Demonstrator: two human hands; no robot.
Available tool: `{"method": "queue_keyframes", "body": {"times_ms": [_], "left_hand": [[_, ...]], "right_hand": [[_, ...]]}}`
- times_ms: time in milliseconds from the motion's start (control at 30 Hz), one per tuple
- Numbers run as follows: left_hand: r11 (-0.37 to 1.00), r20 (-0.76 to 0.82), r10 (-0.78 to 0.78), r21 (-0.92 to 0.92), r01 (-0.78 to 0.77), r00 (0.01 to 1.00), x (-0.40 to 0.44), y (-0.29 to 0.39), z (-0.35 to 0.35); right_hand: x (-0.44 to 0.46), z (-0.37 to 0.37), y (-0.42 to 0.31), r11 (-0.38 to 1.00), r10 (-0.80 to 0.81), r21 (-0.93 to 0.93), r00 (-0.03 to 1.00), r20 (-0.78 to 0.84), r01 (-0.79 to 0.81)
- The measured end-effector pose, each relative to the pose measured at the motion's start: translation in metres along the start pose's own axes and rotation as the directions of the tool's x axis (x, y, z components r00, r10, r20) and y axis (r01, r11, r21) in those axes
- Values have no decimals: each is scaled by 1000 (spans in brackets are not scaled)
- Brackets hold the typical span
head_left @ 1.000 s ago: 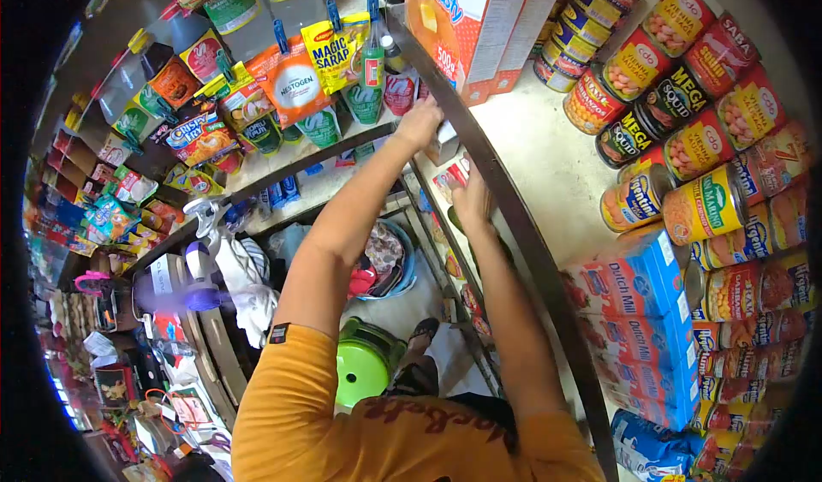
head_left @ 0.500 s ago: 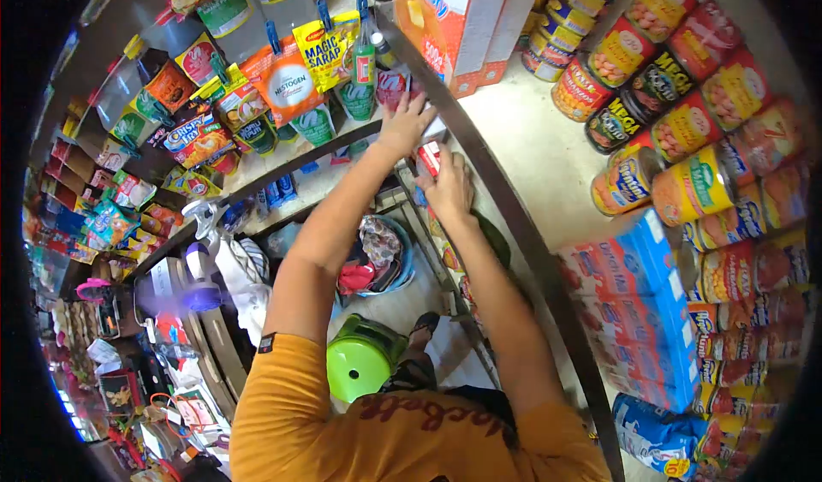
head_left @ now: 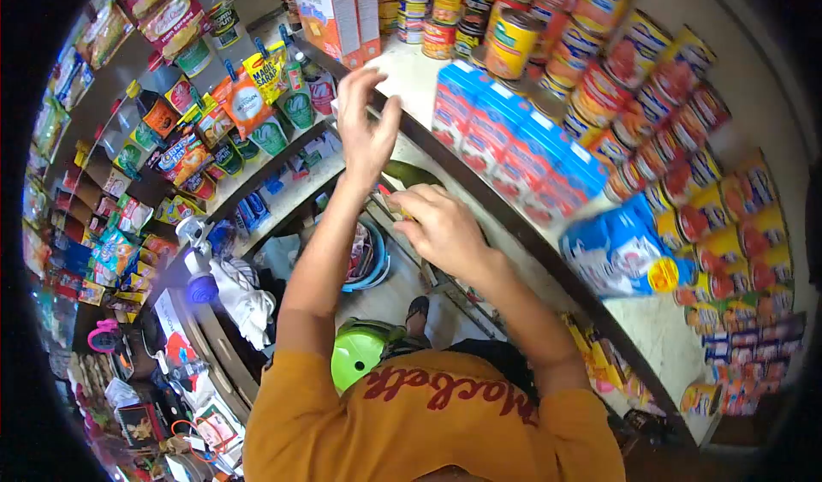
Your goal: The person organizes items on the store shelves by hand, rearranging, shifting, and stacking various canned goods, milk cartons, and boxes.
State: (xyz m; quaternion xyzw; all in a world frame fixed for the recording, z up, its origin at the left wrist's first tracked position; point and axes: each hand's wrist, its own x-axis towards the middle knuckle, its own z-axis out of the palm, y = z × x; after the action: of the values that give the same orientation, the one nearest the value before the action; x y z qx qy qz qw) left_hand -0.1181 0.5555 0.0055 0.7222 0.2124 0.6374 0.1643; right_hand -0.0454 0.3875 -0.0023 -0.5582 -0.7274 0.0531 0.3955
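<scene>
My left hand [head_left: 366,131] is raised over the dark counter edge [head_left: 419,131], its fingers curved and the thumb apart, with nothing visible in them. Lower and to the right, my right hand [head_left: 441,229] hovers palm down above the lower shelf, thumb and forefinger spread. Nothing shows in its grip, though its palm is hidden. Just beyond it a dark green rounded thing [head_left: 411,174] lies on the lower shelf. A pouch with a yellow Magic Sarap label [head_left: 264,75] and an orange-and-white pouch [head_left: 242,104] stand left of my left hand.
Blue-topped drink packs [head_left: 514,139], a blue-and-white bag [head_left: 621,251] and stacked cans [head_left: 604,88] stand on the right counter. Boxes of mix [head_left: 330,11] are at the back. Below are a green stool [head_left: 355,354] and a blue basin [head_left: 377,268].
My left hand has lifted off the counter corner. My right hand has drawn back from the small red-and-white box. The view has turned toward the right counter.
</scene>
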Motion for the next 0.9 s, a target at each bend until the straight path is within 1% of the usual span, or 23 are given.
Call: {"method": "queue_keyframes", "body": {"times_ms": [67, 100, 133, 167, 200, 233, 267, 300, 333, 367, 433, 467, 500, 567, 600, 667, 700, 733, 767, 800, 833, 867, 900], "left_hand": [[981, 169, 190, -72, -180, 967, 26, 37, 2], [972, 276, 222, -136, -190, 935, 37, 55, 3], [944, 356, 323, -186, -273, 877, 46, 66, 8], [917, 453, 396, -246, -315, 799, 55, 83, 13], [906, 550, 423, -246, -344, 720, 60, 97, 20], [860, 633, 502, -290, -421, 590, 67, 104, 29], [839, 699, 511, -279, -468, 500, 68, 108, 39], [868, 783, 468, -320, -380, 409, 68, 108, 53], [888, 886, 338, -188, -420, 318, 66, 124, 55], [880, 955, 188, -60, -472, 229, 69, 137, 53], [914, 956, 164, -54, -401, 244, 69, 146, 45], [928, 956, 152, -51, -368, 251, 69, 146, 41], [907, 925, 223, -81, -413, 308, 67, 139, 41], [853, 838, 370, -134, -505, 401, 60, 114, 41], [842, 784, 423, -155, -516, 455, 59, 109, 34], [856, 750, 402, -104, -506, 525, 62, 113, 16], [863, 730, 390, -78, -499, 561, 63, 118, 4], [842, 681, 417, -41, -538, 602, 63, 123, -8], [820, 698, 410, -1, -572, 587, 66, 130, -19], [795, 687, 438, 5, -606, 580, 69, 136, -30], [770, 677, 464, 10, -638, 571, 70, 140, -41], [766, 706, 436, 35, -642, 558, 72, 145, -53], [764, 736, 403, 56, -643, 543, 73, 151, -65]], "right_hand": [[-16, -39, -27, 994, -80, -77, 992, -100, 73], [-24, -59, -40, 987, -124, -115, 982, -142, 108], [-30, -79, -52, 975, -164, -180, 964, -207, 128], [-35, -95, -62, 961, -205, -240, 941, -270, 140], [-41, -107, -67, 964, -192, -240, 929, -316, 118], [-47, -115, -70, 967, -176, -235, 918, -356, 94], [-54, -117, -73, 979, -123, -197, 932, -342, 57], [-59, -118, -75, 987, -75, -162, 942, -327, 23], [-68, -113, -70, 984, -93, -171, 959, -269, 48], [-76, -103, -64, 992, -65, -118, 977, -201, 41], [-94, -78, -48, 993, 61, -100, 998, 3, -60], [-102, -63, -35, 982, 134, -146, 984, 114, -117], [-108, -48, -18, 966, 208, -201, 954, 217, -165], [-119, -20, 24, 909, 391, -311, 829, 401, -278], [-123, -6, 47, 873, 458, -364, 802, 384, -325], [-122, 19, 90, 786, 581, -467, 743, 332, -405], [-117, 26, 103, 759, 606, -486, 743, 285, -433], [-111, 33, 116, 733, 628, -500, 741, 238, -460], [-106, 41, 128, 706, 649, -513, 736, 194, -488], [-103, 54, 152, 661, 715, -493, 673, 188, -565], [-104, 66, 180, 704, 689, -421, 695, 207, -572], [-108, 76, 209, 740, 663, -344, 714, 226, -578], [-113, 86, 223, 767, 640, -262, 728, 247, -586]]}}
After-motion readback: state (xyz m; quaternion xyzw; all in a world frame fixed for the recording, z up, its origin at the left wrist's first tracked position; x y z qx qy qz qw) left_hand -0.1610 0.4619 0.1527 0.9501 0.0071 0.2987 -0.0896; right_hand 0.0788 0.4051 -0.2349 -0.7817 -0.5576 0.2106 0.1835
